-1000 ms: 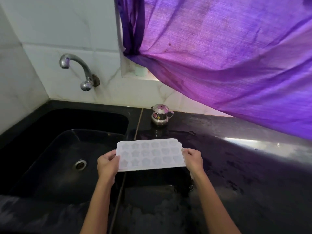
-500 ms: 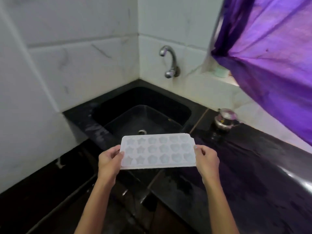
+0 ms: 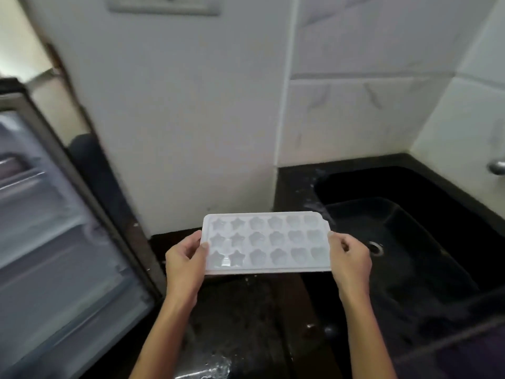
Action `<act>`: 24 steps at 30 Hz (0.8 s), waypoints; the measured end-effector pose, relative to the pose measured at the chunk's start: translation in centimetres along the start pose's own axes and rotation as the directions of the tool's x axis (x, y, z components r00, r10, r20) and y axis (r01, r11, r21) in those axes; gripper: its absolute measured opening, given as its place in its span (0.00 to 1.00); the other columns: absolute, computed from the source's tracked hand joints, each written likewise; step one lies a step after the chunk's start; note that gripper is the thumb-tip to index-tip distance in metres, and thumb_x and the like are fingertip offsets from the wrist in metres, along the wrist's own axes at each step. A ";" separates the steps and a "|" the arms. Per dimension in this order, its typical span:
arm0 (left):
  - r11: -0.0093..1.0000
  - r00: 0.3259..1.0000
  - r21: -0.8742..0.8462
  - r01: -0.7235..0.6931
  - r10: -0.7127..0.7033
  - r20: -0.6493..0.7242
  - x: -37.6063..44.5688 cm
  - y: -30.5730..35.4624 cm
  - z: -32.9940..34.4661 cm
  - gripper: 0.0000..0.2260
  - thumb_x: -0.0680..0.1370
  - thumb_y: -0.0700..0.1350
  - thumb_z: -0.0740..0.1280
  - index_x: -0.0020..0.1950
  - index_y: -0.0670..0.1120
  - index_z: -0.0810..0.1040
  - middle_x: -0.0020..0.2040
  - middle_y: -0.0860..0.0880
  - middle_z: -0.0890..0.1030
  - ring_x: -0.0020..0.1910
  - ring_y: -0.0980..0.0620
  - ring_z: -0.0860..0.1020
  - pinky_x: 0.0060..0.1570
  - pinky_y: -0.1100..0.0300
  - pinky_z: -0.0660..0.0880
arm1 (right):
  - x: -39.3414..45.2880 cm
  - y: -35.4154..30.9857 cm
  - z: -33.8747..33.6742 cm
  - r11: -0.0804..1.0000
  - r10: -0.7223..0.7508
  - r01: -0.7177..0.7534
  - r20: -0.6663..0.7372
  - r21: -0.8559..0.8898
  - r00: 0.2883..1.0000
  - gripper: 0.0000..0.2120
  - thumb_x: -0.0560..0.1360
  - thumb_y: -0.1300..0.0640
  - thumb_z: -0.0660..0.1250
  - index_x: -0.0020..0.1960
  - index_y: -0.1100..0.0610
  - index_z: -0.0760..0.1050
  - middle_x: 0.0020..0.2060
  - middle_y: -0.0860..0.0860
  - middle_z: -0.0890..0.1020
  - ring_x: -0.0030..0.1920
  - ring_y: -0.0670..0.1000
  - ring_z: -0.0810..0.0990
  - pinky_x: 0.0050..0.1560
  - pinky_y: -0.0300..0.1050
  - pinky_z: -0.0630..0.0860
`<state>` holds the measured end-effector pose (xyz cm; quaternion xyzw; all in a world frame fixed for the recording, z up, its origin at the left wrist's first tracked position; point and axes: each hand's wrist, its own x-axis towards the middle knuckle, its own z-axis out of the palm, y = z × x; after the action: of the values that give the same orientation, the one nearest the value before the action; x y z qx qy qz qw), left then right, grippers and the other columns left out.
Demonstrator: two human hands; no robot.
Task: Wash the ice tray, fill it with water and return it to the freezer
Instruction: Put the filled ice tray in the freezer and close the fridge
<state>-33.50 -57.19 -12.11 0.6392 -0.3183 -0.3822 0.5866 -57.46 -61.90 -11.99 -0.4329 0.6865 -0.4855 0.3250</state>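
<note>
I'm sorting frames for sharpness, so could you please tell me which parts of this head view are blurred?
Head view: the fridge at left is streaked with motion blur; the ice tray and both hands, left and right, are fairly sharp; the black sink is dim.

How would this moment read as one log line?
stage: carrying | ice tray: level, held at both short ends | left hand: grips | right hand: grips | sink: right | open fridge: left
</note>
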 end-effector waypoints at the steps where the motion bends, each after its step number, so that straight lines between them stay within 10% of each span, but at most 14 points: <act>1: 1.000 0.999 -0.002 -0.006 0.006 -0.032 0.3 -0.2 -1.5 0.14 0.78 0.32 0.61 0.53 0.47 0.82 0.46 0.50 0.85 0.46 0.53 0.83 0.45 0.58 0.78 | -0.1 -0.6 1.7 1.000 -0.020 0.020 0.021 0.010 1.000 0.08 0.76 0.54 0.64 0.43 0.53 0.80 0.38 0.47 0.82 0.42 0.48 0.79 0.44 0.46 0.74; 12: 0.997 0.868 -0.080 -0.012 -0.029 -0.496 0.2 -2.0 -15.9 0.13 0.78 0.32 0.62 0.57 0.45 0.80 0.49 0.52 0.84 0.47 0.56 0.82 0.41 0.69 0.78 | -4.9 -4.7 19.1 0.986 -0.168 0.158 0.404 0.057 0.899 0.09 0.76 0.54 0.65 0.38 0.52 0.78 0.35 0.49 0.81 0.38 0.49 0.78 0.42 0.47 0.75; 18: 0.993 0.677 -0.119 -0.003 -0.085 -0.731 -1.6 -2.8 -21.1 0.14 0.78 0.32 0.61 0.61 0.42 0.79 0.53 0.49 0.83 0.53 0.52 0.82 0.54 0.56 0.79 | -8.4 -6.4 27.0 0.970 -0.232 0.225 0.652 0.095 0.722 0.10 0.76 0.55 0.65 0.38 0.55 0.79 0.32 0.49 0.79 0.34 0.47 0.75 0.37 0.43 0.72; 24: 0.988 0.415 -0.151 -0.033 -0.124 -0.901 -4.7 -2.7 -24.5 0.13 0.79 0.33 0.62 0.55 0.48 0.81 0.43 0.60 0.83 0.44 0.62 0.81 0.46 0.65 0.79 | -12.7 -8.3 33.6 0.942 -0.293 0.287 0.841 0.173 0.455 0.09 0.74 0.55 0.66 0.37 0.55 0.80 0.33 0.55 0.81 0.36 0.51 0.77 0.41 0.48 0.75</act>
<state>-14.88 -40.49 -13.81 0.7082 0.0951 -0.0141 0.6995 -20.74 -64.63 -14.42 -0.7245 0.3499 -0.2579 0.5350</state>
